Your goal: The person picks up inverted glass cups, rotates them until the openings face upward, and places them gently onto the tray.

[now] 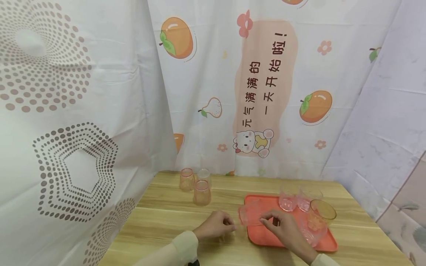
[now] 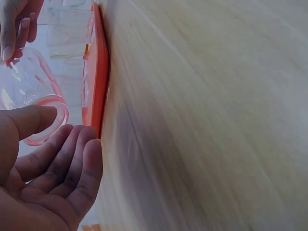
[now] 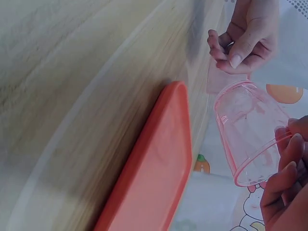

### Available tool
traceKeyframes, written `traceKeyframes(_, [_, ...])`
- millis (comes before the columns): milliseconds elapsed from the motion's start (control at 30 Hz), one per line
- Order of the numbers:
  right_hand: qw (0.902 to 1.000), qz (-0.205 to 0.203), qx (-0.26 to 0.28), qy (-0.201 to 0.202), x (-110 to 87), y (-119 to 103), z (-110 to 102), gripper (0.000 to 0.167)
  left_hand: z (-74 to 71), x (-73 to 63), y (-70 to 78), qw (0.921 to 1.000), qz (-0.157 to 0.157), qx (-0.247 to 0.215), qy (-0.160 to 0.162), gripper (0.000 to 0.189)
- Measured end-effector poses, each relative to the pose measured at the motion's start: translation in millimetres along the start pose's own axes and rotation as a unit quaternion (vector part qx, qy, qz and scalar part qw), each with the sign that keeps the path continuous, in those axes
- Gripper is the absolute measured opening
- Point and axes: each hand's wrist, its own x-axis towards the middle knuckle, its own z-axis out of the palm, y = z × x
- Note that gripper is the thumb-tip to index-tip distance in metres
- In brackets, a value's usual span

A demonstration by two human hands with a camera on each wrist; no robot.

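My right hand pinches the rim of a clear pink-tinted drinking glass between thumb and fingers. The glass lies sideways in the air over the left part of the red tray, its base toward my left hand. That left hand is just off the base, fingers loosely bent and holding nothing. In the left wrist view its thumb overlaps the glass's base. From the right wrist, a small gap shows between the left fingers and the glass.
Several glasses stand on the tray's right side, among them an amber-rimmed glass and a pink glass. Farther left on the wooden table are two pink glasses and a clear one. Printed curtains hang behind.
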Motion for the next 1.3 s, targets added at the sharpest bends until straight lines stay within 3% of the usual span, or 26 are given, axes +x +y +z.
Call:
traceKeyframes(200, [0.999, -0.025, -0.03, 0.02, 0.9, 2.8, -3.5, 0.015, 10.7, 6.9, 2.4, 0.9996, 0.009, 0.027, -0.003, 0.014])
traceKeyframes(500, [0.9916, -0.089, -0.087, 0.037, 4.3, 12.8, -8.7, 0.022, 22.0, 7.7, 9.1, 0.9989, -0.038, -0.013, -0.023, 0.019])
traceKeyframes(800, [0.9905, -0.067, -0.119, 0.02, 5.6, 14.3, -18.2, 0.015, 30.0, 6.1, 17.0, 0.9975, -0.066, -0.008, -0.025, 0.017])
traceKeyframes(1033, [0.9841, -0.105, -0.141, 0.027, 5.4, 18.2, -20.2, 0.015, 37.3, 9.7, 14.6, 0.9979, -0.059, 0.001, -0.025, 0.017])
traceKeyframes(1300, [0.9804, -0.094, -0.172, 0.022, 4.1, 24.2, -24.3, 0.021, 43.5, 17.8, 14.0, 0.9985, -0.049, 0.007, -0.024, 0.021])
